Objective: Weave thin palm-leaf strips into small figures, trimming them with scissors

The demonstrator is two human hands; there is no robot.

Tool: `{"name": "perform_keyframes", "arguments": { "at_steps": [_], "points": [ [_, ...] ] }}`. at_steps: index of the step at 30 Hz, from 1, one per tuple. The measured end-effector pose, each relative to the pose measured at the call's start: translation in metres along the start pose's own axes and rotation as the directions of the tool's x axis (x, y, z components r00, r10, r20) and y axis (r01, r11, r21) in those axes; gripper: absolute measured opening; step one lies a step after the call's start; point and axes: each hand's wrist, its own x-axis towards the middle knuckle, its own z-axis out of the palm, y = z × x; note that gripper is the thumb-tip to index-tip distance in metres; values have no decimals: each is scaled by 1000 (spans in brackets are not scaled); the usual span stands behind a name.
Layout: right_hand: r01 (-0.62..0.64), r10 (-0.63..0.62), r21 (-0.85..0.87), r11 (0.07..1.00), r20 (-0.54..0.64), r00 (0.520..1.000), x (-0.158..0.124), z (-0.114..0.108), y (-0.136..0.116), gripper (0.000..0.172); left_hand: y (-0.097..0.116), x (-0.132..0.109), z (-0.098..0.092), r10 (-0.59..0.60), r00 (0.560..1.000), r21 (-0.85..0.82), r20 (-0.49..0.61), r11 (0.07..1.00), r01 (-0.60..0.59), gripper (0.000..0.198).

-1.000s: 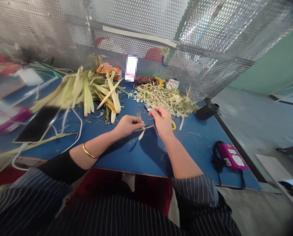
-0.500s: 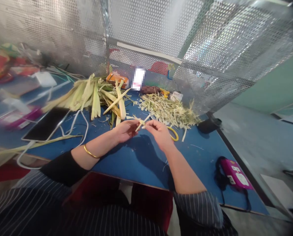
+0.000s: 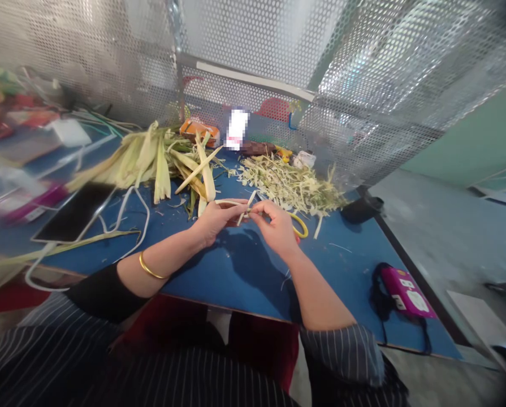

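Observation:
Over the middle of the blue table (image 3: 231, 282), my left hand (image 3: 216, 221) pinches pale strips of corn husk (image 3: 251, 199) between thumb and fingers. My right hand (image 3: 273, 226) is closed on the same strips from the other side, its thumb and forefinger meeting near the left fingertips. One strip stands up slantwise between the hands; the exact crossing is partly hidden by fingers. Just behind my right hand, scissors with a yellow handle loop (image 3: 301, 225) lie on the table, mostly covered. Beyond the hands is a heap of shredded husk (image 3: 290, 183).
Whole corn husks (image 3: 146, 158) are piled at the back left. A phone (image 3: 74, 212) with a white cable lies at left. At right are a black cup (image 3: 362, 210) and a magenta box (image 3: 407, 291) with a black strap. A perforated metal screen (image 3: 253, 51) borders the back.
My left thumb now lies flatter across the husk strips, and the upright strip has tilted a little. The whole view has shifted slightly; both hands stay together.

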Motion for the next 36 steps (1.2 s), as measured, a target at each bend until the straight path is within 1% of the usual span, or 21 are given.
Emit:
{"name": "perform_keyframes", "arguments": {
  "at_steps": [2, 3, 6, 8, 11, 15, 20, 24, 28, 32, 33, 34, 36],
  "points": [
    [27, -26, 32, 999, -9, 1000, 0, 1, -2, 9, -2, 1, 0, 34, 999, -11, -40, 999, -34, 31],
    [21, -18, 54, 998, -46, 999, 0, 1, -3, 8, -3, 2, 1, 40, 998, -27, -47, 999, -41, 30],
    [-53, 89, 164, 985, -216, 972, -2, 5, -3, 7, -7, 4, 3, 41, 998, -77, -48, 996, -45, 31],
    [-105, 176, 261, 960, -269, 947, -3, 10, -3, 6, -11, 4, 4, 45, 998, -109, -35, 993, -48, 31],
    [-159, 263, 357, 921, -266, 928, -5, 18, -1, 9, -15, 4, 8, 61, 998, -161, -7, 985, -61, 31],
    [-215, 342, 401, 890, -277, 898, -7, 24, 1, 10, -17, 3, 13, 91, 996, -208, 16, 974, -85, 31],
    [-243, 419, 474, 846, -309, 854, -7, 28, 0, 11, -18, 0, 16, 116, 993, -216, 17, 970, -109, 32],
    [-230, 450, 532, 815, -330, 830, -8, 30, 1, 12, -16, -3, 16, 126, 991, -211, 43, 971, -114, 32],
    [-242, 459, 526, 815, -332, 824, -9, 34, 0, 11, -15, -4, 15, 132, 990, -196, 48, 973, -120, 36],
    [-259, 469, 529, 808, -312, 826, -9, 35, 1, 11, -18, -1, 14, 103, 995, -173, 11, 980, -99, 35],
    [-258, 455, 512, 819, -307, 836, -9, 33, 2, 11, -19, 1, 13, 89, 996, -167, 4, 982, -87, 34],
    [-253, 422, 469, 846, -299, 856, -9, 29, 2, 10, -19, 2, 13, 77, 997, -162, -3, 984, -76, 34],
    [-210, 297, 289, 934, -300, 907, -7, 19, 3, 6, -19, 4, 11, 61, 998, -161, -16, 985, -63, 33]
  ]
}}
